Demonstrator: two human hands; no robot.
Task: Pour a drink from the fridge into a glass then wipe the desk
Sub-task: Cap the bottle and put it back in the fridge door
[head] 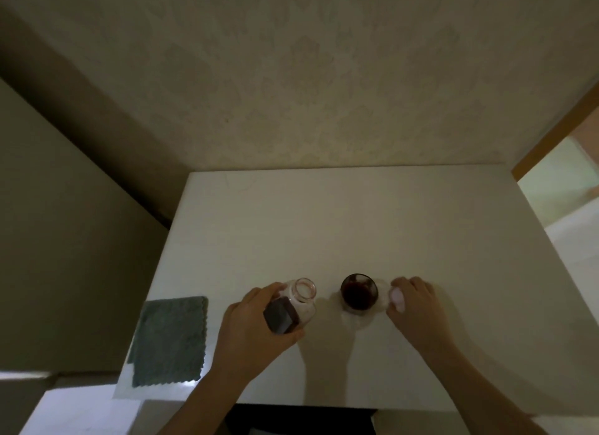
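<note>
A clear bottle [299,300] with an open mouth and dark red drink low inside stands on the white desk [324,224]. My left hand [256,324] is wrapped around its lower part. Just right of it stands a small glass [359,293] holding dark red drink. My right hand [415,300] rests on the desk right of the glass, fingers closed on a small pale pink cap [397,298]. A grey-green cloth [171,340] lies flat at the desk's front left corner.
The desk backs onto a patterned wall [308,78]. A dark gap and a tall pale surface [58,240] lie to the left. A wooden door frame [557,126] and a lit floor are at the right.
</note>
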